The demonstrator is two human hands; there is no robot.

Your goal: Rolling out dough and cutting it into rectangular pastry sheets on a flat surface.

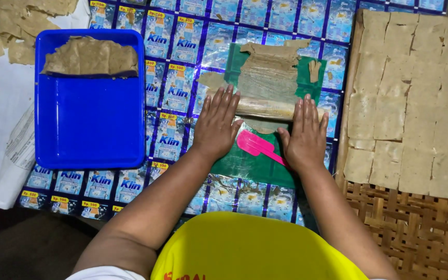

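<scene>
Centre of frame: a pale tan rolled sheet of thin dough-like material (265, 108), long axis running left to right, lies on a green plastic sheet (250, 166). The left hand (218, 124) and right hand (305, 136) rest flat on the roll, fingers extended toward the top of the frame, palms down, gripping nothing. A pink plastic spatula (257, 145) lies between the wrists, angled from upper left to lower right. Beneath is a mat of joined blue and white printed sachet wrappers (182, 52). Upper left: a blue rectangular plastic tray (89, 129) holding tan sheets. Right: a woven bamboo tray (421, 233) carrying square tan sheets (416, 103).
</scene>
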